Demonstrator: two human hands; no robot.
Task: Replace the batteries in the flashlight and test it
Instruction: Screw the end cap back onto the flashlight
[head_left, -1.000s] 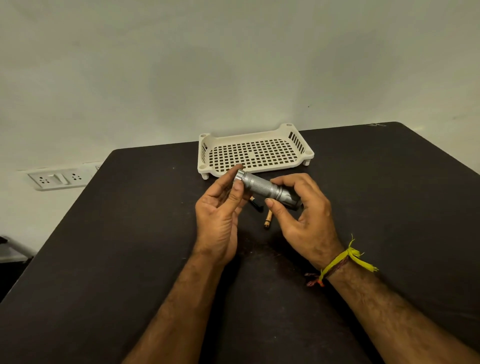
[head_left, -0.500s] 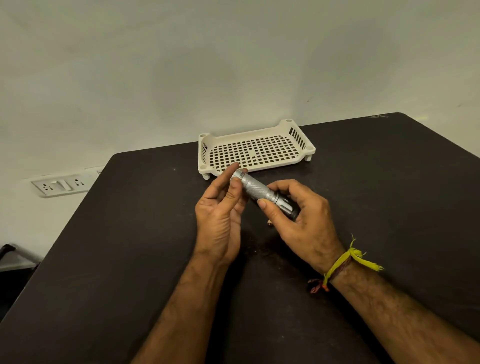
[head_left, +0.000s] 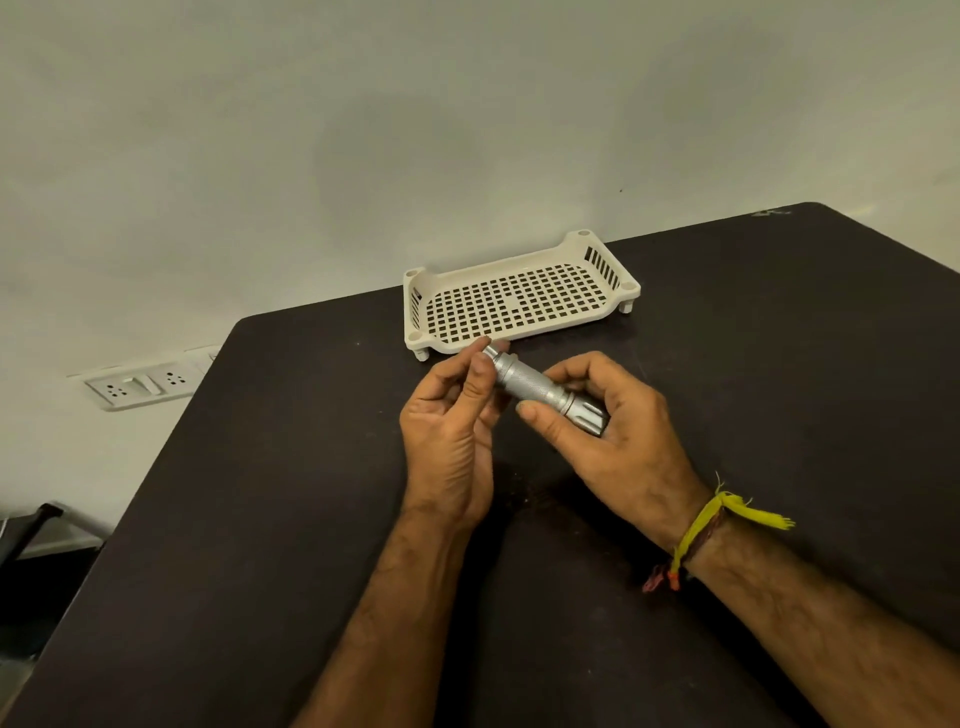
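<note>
I see the knurled silver metal flashlight (head_left: 540, 388) held above the matte black table (head_left: 779, 364), just near of the perforated cream plastic tray (head_left: 519, 304). My right hand (head_left: 613, 441) curls round its fluted head; my left hand (head_left: 452, 436) pinches the far-left tail end between thumb and fingertips.

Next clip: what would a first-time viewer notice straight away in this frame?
The silver flashlight, held above the middle of the black table: the right hand grips its head end, and the left hand pinches the tail cap. Just behind them sits a cream perforated tray with nothing in it, near the table's far edge. A yellow thread band on the right wrist also stands out.
</note>
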